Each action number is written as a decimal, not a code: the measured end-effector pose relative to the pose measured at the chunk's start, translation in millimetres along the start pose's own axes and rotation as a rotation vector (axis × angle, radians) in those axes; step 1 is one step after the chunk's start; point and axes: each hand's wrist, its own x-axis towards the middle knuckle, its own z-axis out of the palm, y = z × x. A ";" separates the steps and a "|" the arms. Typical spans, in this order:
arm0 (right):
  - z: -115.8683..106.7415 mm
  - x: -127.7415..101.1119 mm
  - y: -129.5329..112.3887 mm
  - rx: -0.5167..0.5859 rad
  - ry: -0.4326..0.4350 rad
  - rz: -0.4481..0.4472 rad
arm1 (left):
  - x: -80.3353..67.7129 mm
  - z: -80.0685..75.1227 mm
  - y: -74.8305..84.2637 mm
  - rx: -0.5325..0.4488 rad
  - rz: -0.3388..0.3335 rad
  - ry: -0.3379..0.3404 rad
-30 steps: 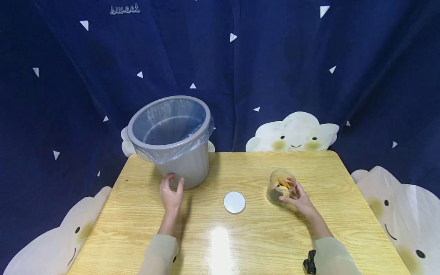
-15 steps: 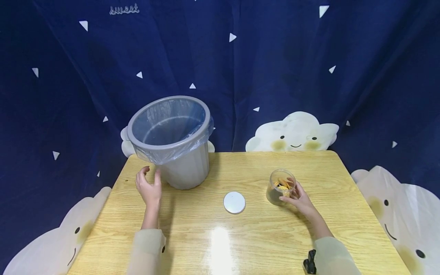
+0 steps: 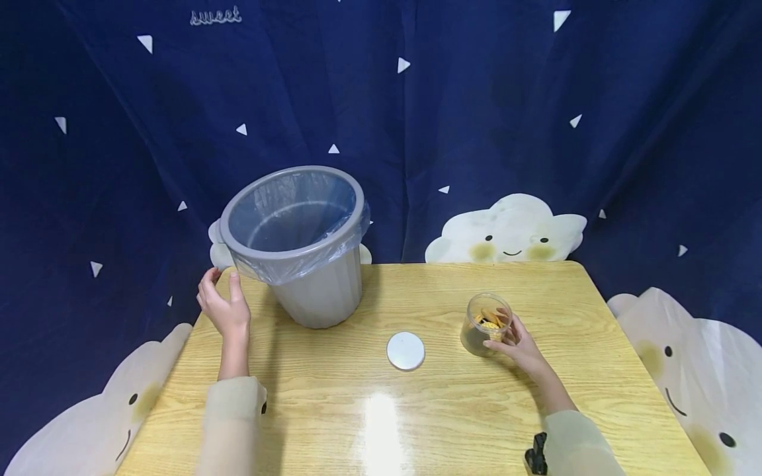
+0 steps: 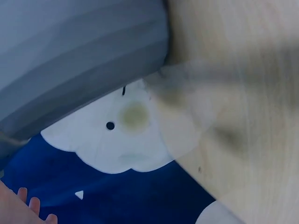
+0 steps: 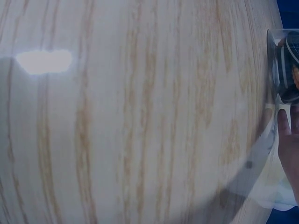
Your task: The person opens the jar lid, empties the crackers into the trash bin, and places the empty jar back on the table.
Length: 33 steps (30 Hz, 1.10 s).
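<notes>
The change that we notice is in the left hand [image 3: 223, 308]: compared with one second ago, it has travelled from the near side of the bin [image 3: 321, 297] toward the left edge of the tabletop [image 3: 452, 410], and now it is beside the bin, close to the far left corner. Its fingers are loosely bent and we see nothing held in them; the thumb comes near to the bag [image 3: 280, 270] that hangs over the rim, but we cannot tell if it touches. The right hand [image 3: 519, 345] has not changed its place. It is grasping the jar [image 3: 473, 340], with the thumb on the near side, and the jar stands upright in the right half of the tabletop, nearer to the far edge than to the near one. Some yellow pieces [image 3: 491, 317] are inside, and no cover is on its mouth. The bin, which is upright near the far edge, left of the middle, did not move, and neither did the white disc [image 3: 406, 351], lying flat between bin and jar. For the work, we judge this means that the bin stands without help, the left hand is free, and only the jar is now under control.
</notes>
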 end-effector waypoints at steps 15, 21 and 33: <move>-0.2 -1.3 -2.7 -0.018 0.002 0.005 | 60.1 -3.0 28.7 0.125 -0.054 -0.127; -0.3 -0.6 -1.6 -0.011 0.003 -0.001 | 82.0 1.2 39.4 0.206 -0.029 -0.201; -2.2 0.3 0.6 -0.010 -0.005 0.007 | 107.2 9.4 52.6 0.483 -0.006 -0.444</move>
